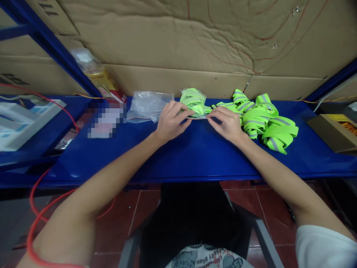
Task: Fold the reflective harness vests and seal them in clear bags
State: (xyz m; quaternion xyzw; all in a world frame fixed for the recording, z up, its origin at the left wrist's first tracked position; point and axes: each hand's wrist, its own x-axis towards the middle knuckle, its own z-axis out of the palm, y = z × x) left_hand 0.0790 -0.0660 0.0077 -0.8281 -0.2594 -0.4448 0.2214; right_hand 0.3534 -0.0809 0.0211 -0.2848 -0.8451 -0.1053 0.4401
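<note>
A clear plastic bag (pixel 194 99) with a folded neon-green reflective strap inside lies in front of me, its near edge between my two hands. My left hand (pixel 173 120) pinches the left end of that edge between thumb and fingers. At the right end, my right hand (pixel 226 122) pinches the same edge. Just beyond my right hand spreads a pile of neon-green straps (pixel 259 119) with grey reflective stripes. Left of the bagged strap lie flat clear plastic bags (pixel 149 104), partly covered by my left hand.
A bottle with a yellow label (pixel 96 72) leans by the cardboard backing (pixel 156 41). A blurred-out patch covers an item at left. An open cardboard box (pixel 331 130) stands at far right. Red cable (pixel 35 223) loops beside the blue table (pixel 178 156).
</note>
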